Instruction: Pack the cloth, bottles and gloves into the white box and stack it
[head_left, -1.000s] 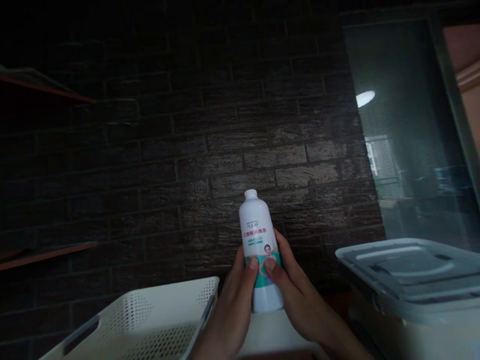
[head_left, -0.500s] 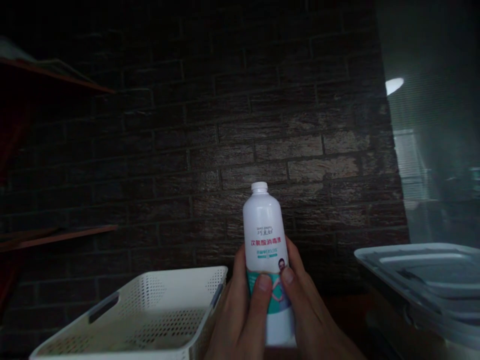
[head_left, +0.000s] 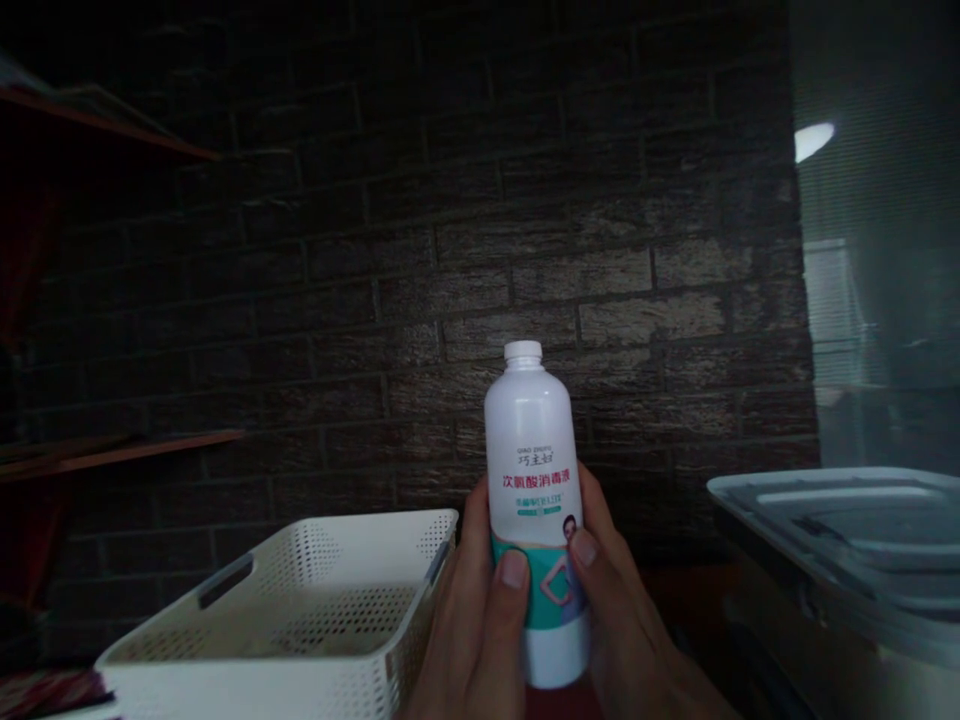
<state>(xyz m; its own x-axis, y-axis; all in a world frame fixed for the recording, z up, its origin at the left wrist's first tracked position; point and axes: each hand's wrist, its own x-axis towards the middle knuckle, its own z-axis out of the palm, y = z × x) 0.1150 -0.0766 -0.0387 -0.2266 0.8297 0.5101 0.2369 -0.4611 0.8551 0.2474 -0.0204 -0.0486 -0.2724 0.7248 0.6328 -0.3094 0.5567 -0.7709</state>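
Note:
Both my hands hold a white disinfectant bottle (head_left: 534, 420) almost upright, leaning slightly left at its capped top. Its label carries red and green print, with a teal band lower down. My left hand (head_left: 480, 610) wraps the bottle's left side, thumb pressed on the teal band. On the opposite side my right hand (head_left: 619, 600) grips it, the thumb lying at the band's right edge. The fingers behind the bottle are mostly hidden.
A white perforated plastic basket (head_left: 300, 672) stands to the left of my hands. On the right is a bin with a translucent lid (head_left: 847, 530). Shelves (head_left: 150, 452) jut in from the left, before a dark brick wall (head_left: 450, 250). A glass panel (head_left: 877, 300) is at far right.
The bottle looks slightly nearer and larger, and its cap is a little higher in view. The basket shows more of its front side as the camera has shifted. My grip stays on the bottle.

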